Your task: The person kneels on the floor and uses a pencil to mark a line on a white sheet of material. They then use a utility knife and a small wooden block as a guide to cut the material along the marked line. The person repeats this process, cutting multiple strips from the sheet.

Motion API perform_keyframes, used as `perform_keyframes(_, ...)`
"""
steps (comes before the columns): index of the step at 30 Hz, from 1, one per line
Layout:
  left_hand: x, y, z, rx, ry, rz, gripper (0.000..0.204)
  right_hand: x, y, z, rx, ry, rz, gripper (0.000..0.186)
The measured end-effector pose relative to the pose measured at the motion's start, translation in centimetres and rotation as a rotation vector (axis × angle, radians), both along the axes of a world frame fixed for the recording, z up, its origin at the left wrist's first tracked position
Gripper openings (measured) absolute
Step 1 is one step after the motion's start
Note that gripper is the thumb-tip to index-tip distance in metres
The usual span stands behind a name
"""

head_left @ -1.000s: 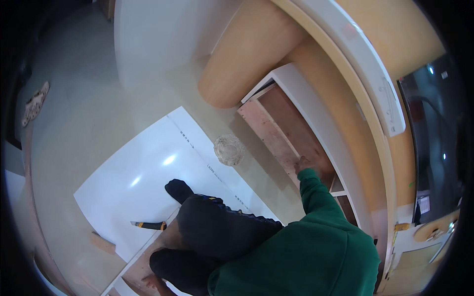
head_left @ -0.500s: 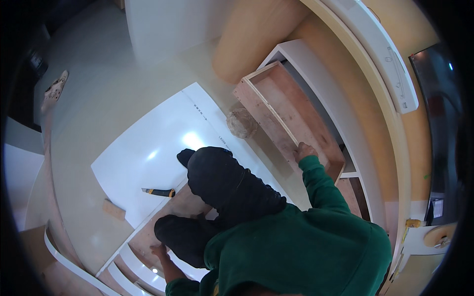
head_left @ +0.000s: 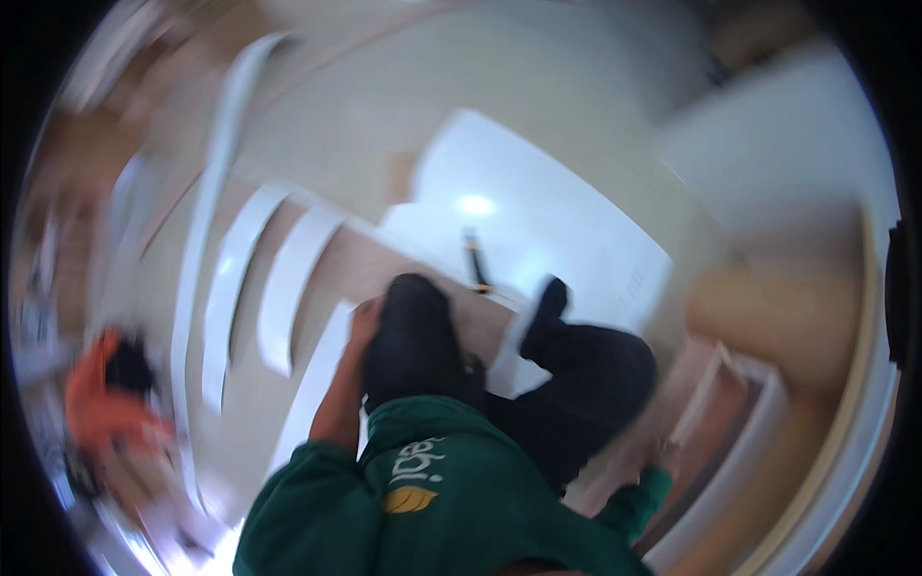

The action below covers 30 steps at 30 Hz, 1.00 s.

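Note:
My left hand [head_left: 366,319] is down beside my left knee, at the edge of a brown board [head_left: 370,264]. My knee hides most of its fingers. Out to the right, my right hand [head_left: 667,451] is at the rim of an open wooden drawer [head_left: 713,389]. Motion blur smears its fingers, so its grip does not show. The drawer juts from a white curved cabinet [head_left: 759,413]. In front of my knees a utility knife [head_left: 476,261], black and yellow, lies at the near edge of a large white sheet [head_left: 538,192].
Curved white strips [head_left: 303,278] lie left of my knees, with a longer white strip [head_left: 197,278] beyond them. A small tan block [head_left: 401,178] sits by the sheet's left corner. At far left is a blurred person in orange [head_left: 101,394]. A tan rounded column [head_left: 768,302] stands beyond the drawer.
The view has swung left, bringing the curved strips and the person in orange into sight. My right hand remains at the drawer's rim, where it was gripping before. My left hand stays beside my knee.

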<state>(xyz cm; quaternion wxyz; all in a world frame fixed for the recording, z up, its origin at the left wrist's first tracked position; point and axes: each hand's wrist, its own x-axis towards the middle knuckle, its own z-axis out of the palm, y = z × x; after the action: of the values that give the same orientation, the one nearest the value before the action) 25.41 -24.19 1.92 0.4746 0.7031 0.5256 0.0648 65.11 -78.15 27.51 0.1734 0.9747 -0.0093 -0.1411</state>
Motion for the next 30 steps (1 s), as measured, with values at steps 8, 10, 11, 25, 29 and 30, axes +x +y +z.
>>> perform_keyframes(8,8.9,-6.8,14.2,0.046,0.313,-0.089,0.072,2.2,27.7,13.2,1.026,-0.024,0.703,0.036)
perform_keyframes(10,9.3,-8.2,13.1,0.132,0.443,-0.084,0.074,-0.2,33.3,13.5,1.142,0.029,0.868,0.033)
perform_keyframes(11,9.4,-8.4,12.7,0.124,0.439,-0.068,0.074,-2.0,35.6,13.1,1.127,0.123,0.933,0.033)
perform_keyframes(25,11.2,-7.0,12.1,0.136,0.424,-0.016,0.079,-1.1,37.6,6.5,0.502,0.332,1.053,0.039)
perform_keyframes(29,10.8,-7.4,11.2,0.219,0.443,0.015,0.076,0.0,38.6,5.7,0.37,0.421,1.12,0.039)
perform_keyframes(30,11.0,-7.4,11.5,0.197,0.433,0.002,0.073,0.4,39.1,5.5,0.336,0.401,1.138,0.039)
